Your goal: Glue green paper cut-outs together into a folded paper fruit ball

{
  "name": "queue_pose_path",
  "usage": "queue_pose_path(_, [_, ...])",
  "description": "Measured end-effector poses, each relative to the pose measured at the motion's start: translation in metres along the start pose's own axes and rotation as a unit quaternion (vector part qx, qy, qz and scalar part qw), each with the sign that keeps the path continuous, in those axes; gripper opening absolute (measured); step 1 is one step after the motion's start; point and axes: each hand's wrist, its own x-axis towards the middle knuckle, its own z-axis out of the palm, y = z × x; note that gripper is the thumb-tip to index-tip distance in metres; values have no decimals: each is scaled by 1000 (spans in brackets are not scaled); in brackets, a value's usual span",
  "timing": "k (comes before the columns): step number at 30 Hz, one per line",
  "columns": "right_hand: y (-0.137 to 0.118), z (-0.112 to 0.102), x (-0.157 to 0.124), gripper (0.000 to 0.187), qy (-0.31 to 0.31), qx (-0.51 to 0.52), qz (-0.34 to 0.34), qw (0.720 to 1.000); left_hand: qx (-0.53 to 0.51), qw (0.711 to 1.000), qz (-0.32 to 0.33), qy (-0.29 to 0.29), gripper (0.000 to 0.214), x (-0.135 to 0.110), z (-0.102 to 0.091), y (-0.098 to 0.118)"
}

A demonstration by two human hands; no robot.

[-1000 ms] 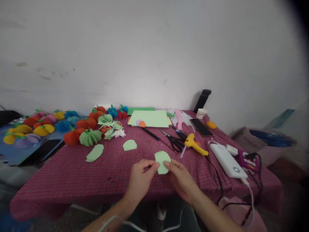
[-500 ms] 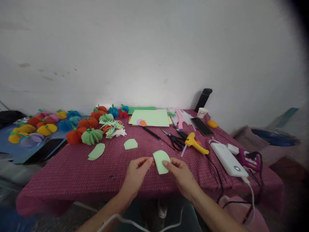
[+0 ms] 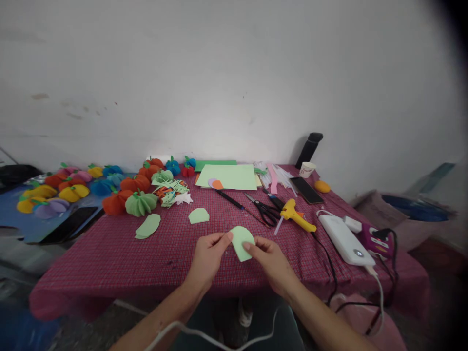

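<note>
Two hands are showing in the head view, and both are ours. With our left hand [image 3: 207, 254] we are pinching the upper left edge of a pale green cut-out [image 3: 241, 243] between thumb and forefinger. With our right hand [image 3: 269, 258] we are gripping its right side, the thumb pressing on the face and the fingers curling behind. We are holding the cut-out above the near edge of the table [image 3: 109, 263], tilted, its rounded side up; we cannot tell whether it is one layer or several.

Beyond our hands, a small green piece [image 3: 199, 216] is lying flat, and farther left some overlapping green pieces [image 3: 148, 226] are resting near a pale green paper pumpkin [image 3: 141, 203]. Behind these we are seeing a heap of paper scraps [image 3: 171, 192], and to the right of it pale green sheets [image 3: 228, 177] are lying by the wall.

On our right, black-handled scissors [image 3: 266, 212] are lying open, just beside a yellow glue gun [image 3: 298, 217] whose clear stick is pointing toward us. Farther right, a white power bank [image 3: 345, 240] is sitting near a purple power strip [image 3: 376, 240], and at the back a paper cup [image 3: 307, 169] is standing before a black bottle [image 3: 309, 149].
</note>
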Motion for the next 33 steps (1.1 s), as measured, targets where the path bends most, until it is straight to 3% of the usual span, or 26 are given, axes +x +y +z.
queue_pose_path(5, [1,4,-1,22,-36,-8,7,999,-45,999,-6,16,31,-2,-1,-8])
queue_pose_path(13, [-6,-2,5,23,-67,-113,-5,991,5,1000,-4,-23,27,1,-13,-3])
queue_pose_path(20, [-3,0,9,24,-67,-89,-9,994,11,1000,8,19,32,-1,-13,-15])
queue_pose_path(23, [-2,-10,22,23,-68,-155,-18,985,53,999,5,10,35,1,-21,-23])
queue_pose_path(25, [-2,-19,35,20,-92,-249,-12,964,100,994,34,43,37,5,-30,-27])
queue_pose_path(28, [-5,-31,56,18,-128,-391,34,911,224,963,115,99,36,12,-42,-29])
queue_pose_path(33, [-13,-35,76,13,-132,-492,35,860,485,839,245,33,33,17,-39,-29])
